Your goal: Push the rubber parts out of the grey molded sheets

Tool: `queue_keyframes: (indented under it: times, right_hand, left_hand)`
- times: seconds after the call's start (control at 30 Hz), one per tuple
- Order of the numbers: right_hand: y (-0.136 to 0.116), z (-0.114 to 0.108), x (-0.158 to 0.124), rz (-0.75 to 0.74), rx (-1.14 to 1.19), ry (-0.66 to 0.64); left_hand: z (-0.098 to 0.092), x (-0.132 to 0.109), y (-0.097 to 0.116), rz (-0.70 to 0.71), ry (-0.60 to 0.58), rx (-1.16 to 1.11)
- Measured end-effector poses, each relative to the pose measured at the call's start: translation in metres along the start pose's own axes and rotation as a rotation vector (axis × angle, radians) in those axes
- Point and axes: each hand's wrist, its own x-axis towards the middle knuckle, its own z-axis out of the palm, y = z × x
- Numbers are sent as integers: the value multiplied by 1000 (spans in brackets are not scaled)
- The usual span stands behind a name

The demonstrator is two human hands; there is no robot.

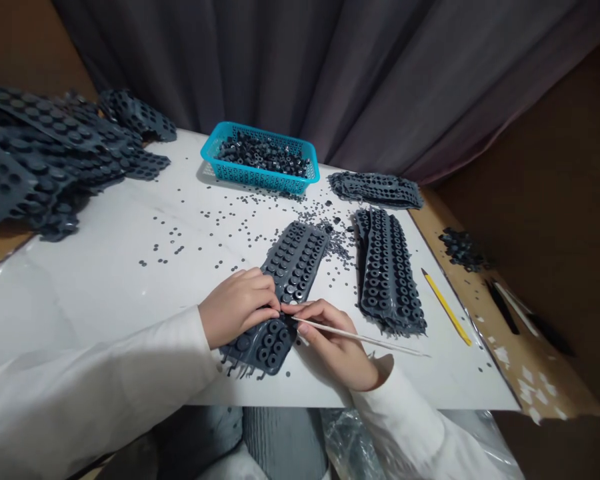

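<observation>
A dark grey rubber sheet [293,267] studded with small rings lies on the white board [130,267] in front of me. My left hand [237,305] rests on the sheet's near half, fingers curled and pressing it down. My right hand [336,340] pinches a thin pale stick [375,341], whose tip meets the sheet by my left fingertips. Both sleeves are white.
A stack of similar ring sheets [390,273] lies to the right, another pile [375,189] behind it. A turquoise basket [260,175] of loose black rings stands at the back. A big heap of sheets [50,160] fills the left. A yellow pencil [446,307] lies right; punched dots litter the board.
</observation>
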Motion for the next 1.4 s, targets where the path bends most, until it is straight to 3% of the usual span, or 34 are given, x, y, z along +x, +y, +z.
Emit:
queue_keyframes:
  times: [0.73,1.4]
  right_hand:
    - [-4,2,1,-181,-284,-10]
    - [-4,5,0,-189,-385,-7]
  left_hand:
    - [1,2,1,-83,-32,-19]
    - [-1,3,4,-90,-65,-8]
